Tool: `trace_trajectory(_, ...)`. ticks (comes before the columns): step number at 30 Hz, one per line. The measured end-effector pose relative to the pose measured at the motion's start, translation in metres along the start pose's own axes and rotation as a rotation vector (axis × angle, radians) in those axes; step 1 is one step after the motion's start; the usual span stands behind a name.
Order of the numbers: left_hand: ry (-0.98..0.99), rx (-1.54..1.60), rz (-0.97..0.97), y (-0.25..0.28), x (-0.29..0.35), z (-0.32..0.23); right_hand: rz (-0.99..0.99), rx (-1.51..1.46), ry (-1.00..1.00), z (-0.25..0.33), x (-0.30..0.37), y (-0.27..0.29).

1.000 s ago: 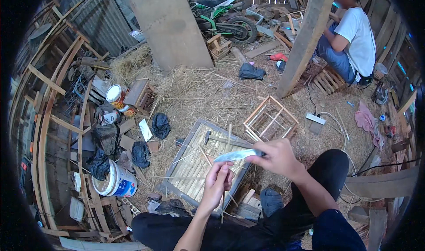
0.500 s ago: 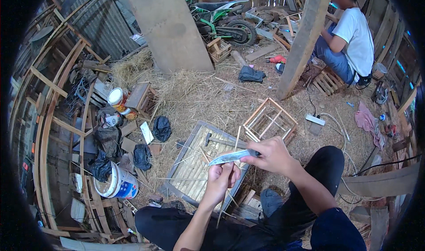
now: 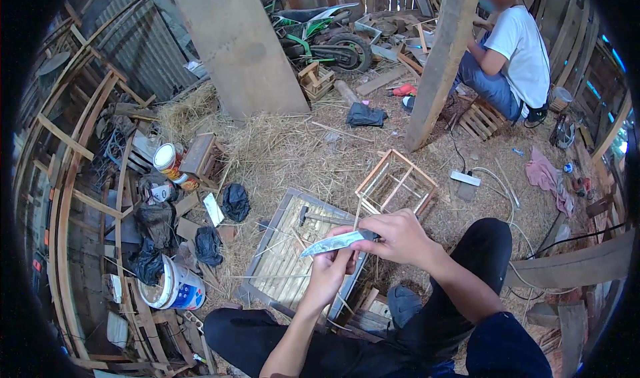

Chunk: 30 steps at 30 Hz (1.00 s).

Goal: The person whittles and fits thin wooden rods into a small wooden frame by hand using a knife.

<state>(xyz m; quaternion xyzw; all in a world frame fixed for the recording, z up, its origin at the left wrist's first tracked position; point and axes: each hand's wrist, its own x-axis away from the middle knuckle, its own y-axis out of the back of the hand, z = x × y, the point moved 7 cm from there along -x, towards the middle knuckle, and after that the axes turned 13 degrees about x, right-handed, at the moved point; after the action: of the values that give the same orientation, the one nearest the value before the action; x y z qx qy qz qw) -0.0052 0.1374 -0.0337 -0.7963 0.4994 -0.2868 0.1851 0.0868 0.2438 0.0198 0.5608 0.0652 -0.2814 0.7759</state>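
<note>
My right hand (image 3: 399,237) is wrapped round the dark handle of a knife, whose broad, pale blade (image 3: 327,244) points left across the top of my left hand (image 3: 327,271). Closed fingers of my left hand grip a thin wooden strip (image 3: 357,213), its upper end sticking up behind the knife. Where the blade meets the strip is hidden by my fingers. Beneath both hands lies a slatted panel with a grey border (image 3: 257,261), with a hammer (image 3: 304,214) and several loose thin strips on it.
Beyond my right hand stands an open wooden frame box (image 3: 415,186). A power strip (image 3: 465,179) with cables lies to its right. Buckets (image 3: 165,290) and black bags (image 3: 235,203) are on the left. A leaning post (image 3: 437,78) stands before a seated person (image 3: 521,51); a motorbike (image 3: 327,41) is behind.
The whole view has shifted slightly. My right hand and the knife have moved a little left and down, bringing the right fingers closer to my left hand. Both grips stay closed.
</note>
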Motion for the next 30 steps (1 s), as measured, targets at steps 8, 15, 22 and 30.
trace_trajectory(8,0.149,-0.058,0.028,0.007,0.007,0.007,-0.047,-0.058,0.046,0.0,-0.001,-0.004)
trace_trajectory(15,0.067,-0.129,0.068,-0.003,0.015,-0.001,-0.047,-0.138,0.151,0.011,-0.014,0.005)
trace_trajectory(22,-0.021,-0.18,-0.03,0.011,0.027,-0.015,-0.045,-0.058,-0.075,-0.034,-0.011,0.003)
trace_trajectory(30,-0.071,-0.076,-0.135,0.054,0.028,-0.025,-0.14,0.015,-0.349,-0.067,-0.002,0.018)
